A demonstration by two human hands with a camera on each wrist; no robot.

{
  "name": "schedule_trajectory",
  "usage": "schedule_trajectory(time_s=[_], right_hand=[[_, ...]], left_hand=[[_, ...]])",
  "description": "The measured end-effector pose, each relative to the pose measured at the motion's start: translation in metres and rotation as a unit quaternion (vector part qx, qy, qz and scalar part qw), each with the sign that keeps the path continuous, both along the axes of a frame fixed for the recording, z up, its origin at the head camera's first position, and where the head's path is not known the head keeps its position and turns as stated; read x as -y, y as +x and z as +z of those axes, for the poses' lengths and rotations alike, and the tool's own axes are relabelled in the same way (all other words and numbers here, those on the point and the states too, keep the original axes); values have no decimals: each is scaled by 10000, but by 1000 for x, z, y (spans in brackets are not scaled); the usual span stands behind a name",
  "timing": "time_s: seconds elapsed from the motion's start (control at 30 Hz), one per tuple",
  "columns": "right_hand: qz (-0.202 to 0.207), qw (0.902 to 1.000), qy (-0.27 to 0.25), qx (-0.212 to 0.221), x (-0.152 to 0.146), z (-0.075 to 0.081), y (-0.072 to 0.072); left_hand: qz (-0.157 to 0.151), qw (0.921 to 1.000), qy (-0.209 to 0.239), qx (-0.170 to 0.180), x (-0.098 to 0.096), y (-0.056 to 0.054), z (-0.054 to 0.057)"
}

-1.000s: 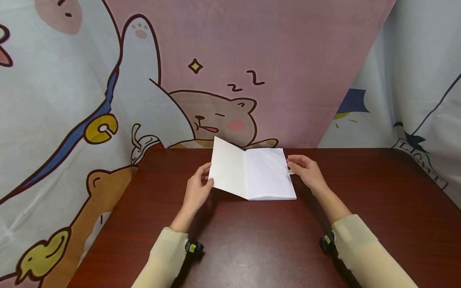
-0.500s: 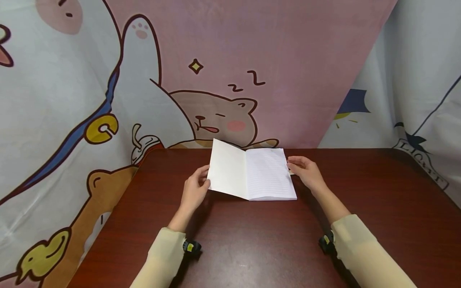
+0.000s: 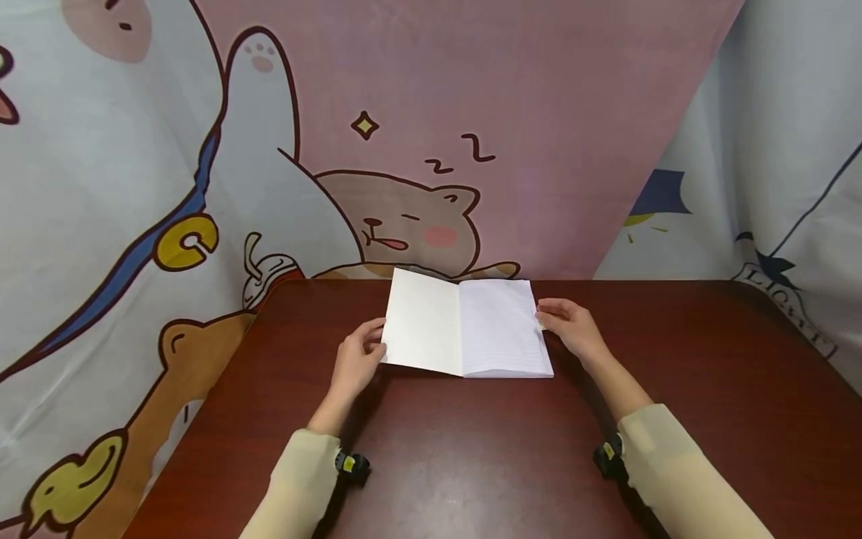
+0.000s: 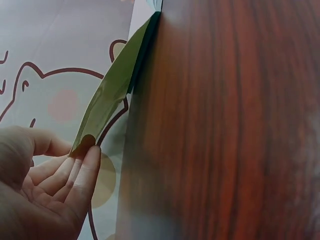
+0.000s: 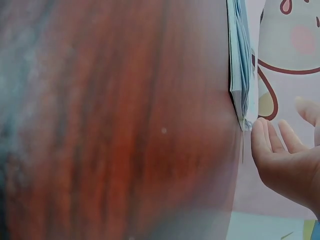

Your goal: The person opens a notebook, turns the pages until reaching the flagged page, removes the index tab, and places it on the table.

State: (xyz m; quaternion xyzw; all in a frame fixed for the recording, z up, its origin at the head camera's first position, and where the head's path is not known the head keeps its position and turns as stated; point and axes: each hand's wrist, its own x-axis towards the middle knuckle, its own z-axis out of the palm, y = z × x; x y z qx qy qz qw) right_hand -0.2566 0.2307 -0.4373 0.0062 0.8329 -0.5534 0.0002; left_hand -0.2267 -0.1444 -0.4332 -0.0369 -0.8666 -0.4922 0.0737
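Observation:
An opened notebook [image 3: 505, 329] lies on the table, its lined white page block on the right. Its plain pale front cover [image 3: 423, 322] is swung out to the left and tilts up from the tabletop. My left hand [image 3: 357, 361] pinches the outer edge of that cover between thumb and fingers. The left wrist view shows the greenish outside of the cover [image 4: 111, 82] running up from the fingertips. At the right edge of the pages, my right hand [image 3: 572, 329] touches the notebook with loosely bent fingers. In the right wrist view its thumb [image 5: 306, 110] stands apart from the page edges.
The dark red-brown wooden table [image 3: 465, 464] spreads around the notebook. Behind its far edge hangs a cartoon-printed cloth [image 3: 539, 135]. Each wrist carries a small black camera, such as the left one [image 3: 353, 466].
My left hand has moved left and down, bringing the notebook's cover lower and flatter toward the table. The right hand has barely moved at the page edge.

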Motion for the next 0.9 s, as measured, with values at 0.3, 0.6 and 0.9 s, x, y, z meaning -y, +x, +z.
schedule_trajectory(time_s=[0.3, 0.6, 0.9], right_hand=[[4, 9999, 161, 38, -2, -4, -2], [160, 9999, 24, -33, -1, -7, -3], [285, 9991, -291, 140, 4, -6, -3]], left_hand=[[-99, 9980, -20, 624, 8, -4, -8], [-241, 9917, 181, 1249, 14, -12, -18], [-503, 9831, 679, 1624, 22, -17, -25]])
